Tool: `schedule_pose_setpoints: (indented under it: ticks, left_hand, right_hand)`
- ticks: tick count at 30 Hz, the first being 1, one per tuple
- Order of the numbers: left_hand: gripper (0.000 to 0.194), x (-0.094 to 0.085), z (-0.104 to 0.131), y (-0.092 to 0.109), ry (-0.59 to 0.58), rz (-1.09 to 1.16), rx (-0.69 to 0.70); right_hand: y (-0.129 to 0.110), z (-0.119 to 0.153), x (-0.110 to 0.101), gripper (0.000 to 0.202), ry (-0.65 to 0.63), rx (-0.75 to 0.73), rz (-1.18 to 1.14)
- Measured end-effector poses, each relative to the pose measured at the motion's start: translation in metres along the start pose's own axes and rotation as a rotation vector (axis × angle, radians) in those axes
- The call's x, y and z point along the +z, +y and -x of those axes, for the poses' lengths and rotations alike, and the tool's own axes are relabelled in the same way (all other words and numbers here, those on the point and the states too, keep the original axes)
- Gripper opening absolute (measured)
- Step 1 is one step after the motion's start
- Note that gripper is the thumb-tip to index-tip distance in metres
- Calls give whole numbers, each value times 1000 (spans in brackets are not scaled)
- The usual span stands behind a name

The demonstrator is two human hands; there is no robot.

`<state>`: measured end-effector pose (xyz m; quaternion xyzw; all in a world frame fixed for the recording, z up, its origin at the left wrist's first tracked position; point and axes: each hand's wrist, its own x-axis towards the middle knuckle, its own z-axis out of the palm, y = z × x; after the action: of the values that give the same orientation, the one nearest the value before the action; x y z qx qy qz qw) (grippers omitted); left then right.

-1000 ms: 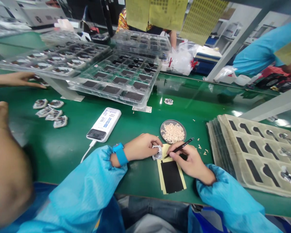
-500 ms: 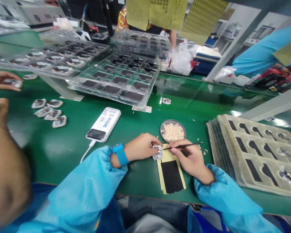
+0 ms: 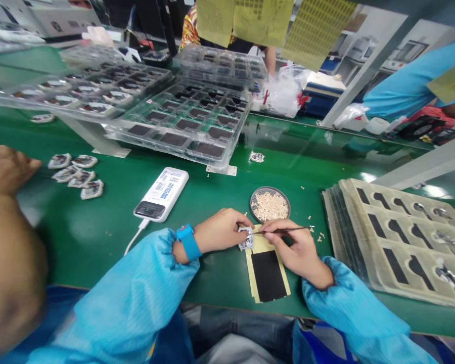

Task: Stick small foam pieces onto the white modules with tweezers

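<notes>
Between the thumb and fingers of my left hand (image 3: 223, 230) is a small white part (image 3: 246, 239), held at the edge of a yellow sheet with a black rectangle (image 3: 269, 277). My right hand (image 3: 292, 247) pinches dark tweezers (image 3: 284, 230), and their tip reaches the white part. Just beyond my hands stands a round dish (image 3: 270, 204) full of small beige pieces. Several loose beige pieces (image 3: 320, 237) lie right of the dish.
A white power bank (image 3: 162, 194) with a cable lies left. Several white parts (image 3: 79, 177) sit near a co-worker's hand (image 3: 7, 169). Clear trays (image 3: 182, 121) stand raised behind. Stacked beige trays (image 3: 409, 237) are at right.
The tweezers' back end has dipped slightly as my right hand shifted a little. The co-worker's hands at left moved, and the white part held there is no longer visible.
</notes>
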<state>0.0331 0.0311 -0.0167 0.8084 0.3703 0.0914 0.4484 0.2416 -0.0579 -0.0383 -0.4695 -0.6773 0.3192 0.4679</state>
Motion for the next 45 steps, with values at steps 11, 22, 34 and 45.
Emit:
schedule_pose_setpoints:
  ticks: [11,22,34,45]
  left_hand:
    - [30,0,0,-1,-10,43,13]
    - [36,-10,1,-6,-186,197,28]
    - [41,-10,0,-9,-236,260,-8]
    - [39,-11,-1,-6,-248,313,-60]
  right_hand:
    - [-1,-2,1,24,-57,-142,103]
    - [-6,5,-3,23,14,-109,63]
    - [-2,2,-2,8,-58,111,-19]
    - [-4,6,-15,30,-178,316,-423]
